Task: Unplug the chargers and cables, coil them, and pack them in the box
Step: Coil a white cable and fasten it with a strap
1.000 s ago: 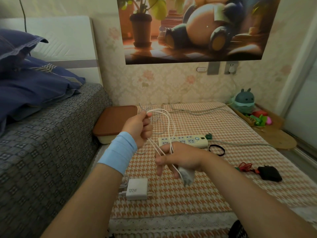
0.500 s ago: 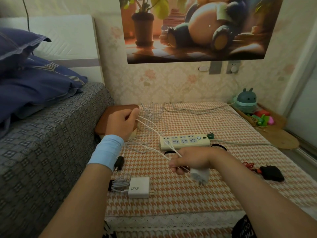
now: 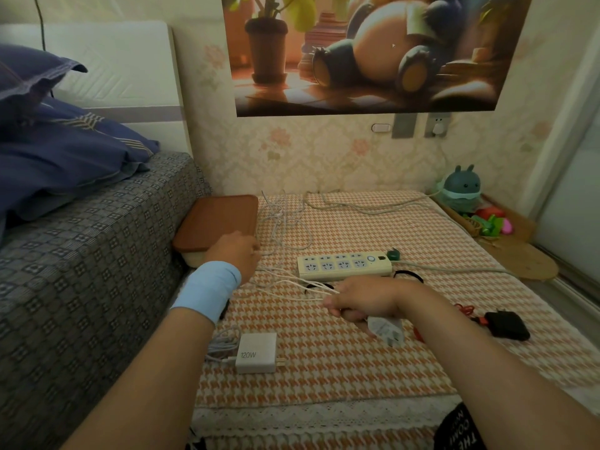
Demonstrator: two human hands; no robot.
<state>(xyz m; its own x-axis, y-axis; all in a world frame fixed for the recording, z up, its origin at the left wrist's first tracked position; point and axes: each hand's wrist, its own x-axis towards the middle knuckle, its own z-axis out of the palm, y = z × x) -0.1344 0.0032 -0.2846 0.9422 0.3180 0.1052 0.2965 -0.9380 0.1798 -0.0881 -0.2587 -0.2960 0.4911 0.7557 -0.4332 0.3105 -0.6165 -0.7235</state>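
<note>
Mid-coil on white cable (image 3: 302, 284): stretched between left grip (image 3: 238, 253), clenched on it beside lidded box (image 3: 217, 222), and right grip (image 3: 363, 302), clenched on strands plus white charger (image 3: 388, 329). No plugs in power strip (image 3: 344, 266). Yet to pack: 120W charger (image 3: 256, 352), black charger (image 3: 506, 324).

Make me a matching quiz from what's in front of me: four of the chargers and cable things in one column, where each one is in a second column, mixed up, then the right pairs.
Things:
1. 120W charger
2. power strip
3. black charger
4. white cable

Places:
A. strung between the left hand and the right hand
B. on the right side of the mat, by a red cable
C. nearest the camera, left of the middle
D. mid-mat, just beyond the right hand

Pairs: 1-C, 2-D, 3-B, 4-A.
</note>
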